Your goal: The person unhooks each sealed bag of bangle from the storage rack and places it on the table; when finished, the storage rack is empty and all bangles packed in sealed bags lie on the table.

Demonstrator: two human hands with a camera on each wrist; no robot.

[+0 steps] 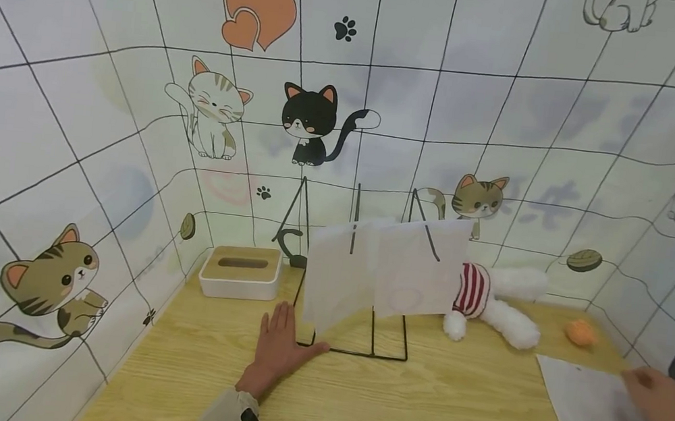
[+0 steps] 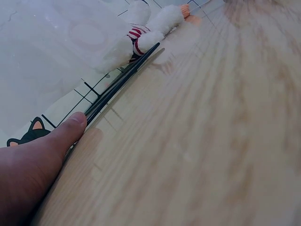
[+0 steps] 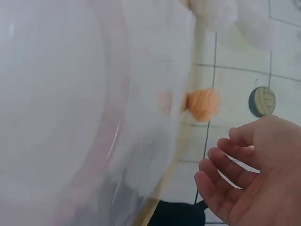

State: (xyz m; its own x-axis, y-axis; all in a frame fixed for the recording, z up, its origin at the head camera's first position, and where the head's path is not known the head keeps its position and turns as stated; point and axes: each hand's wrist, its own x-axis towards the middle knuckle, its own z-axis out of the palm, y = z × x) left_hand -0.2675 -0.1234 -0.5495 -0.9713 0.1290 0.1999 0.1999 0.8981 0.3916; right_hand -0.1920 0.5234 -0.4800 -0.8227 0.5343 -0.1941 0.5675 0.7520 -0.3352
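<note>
A black wire rack (image 1: 371,355) stands on the table, with two thin white translucent sheets (image 1: 419,273) draped over its upper bars. My left hand (image 1: 278,344) rests on the table at the rack's left front corner, fingers spread. Its thumb (image 2: 75,123) lies along the black base wire (image 2: 120,84). At the far right, my right hand (image 1: 662,411) is beside the upper corner of another thin white sheet (image 1: 593,411). In the right wrist view the right hand (image 3: 263,169) has loosely bent fingers with nothing between them. That sheet (image 3: 146,94) fills the left side there, glossy and see-through.
A white tissue box (image 1: 238,288) with a wooden lid stands left of the rack. Right of it lies a white plush toy (image 1: 512,322) in a red-striped shirt, then a small orange ball (image 1: 580,333). A cat-patterned cloth wall (image 1: 409,102) encloses the table.
</note>
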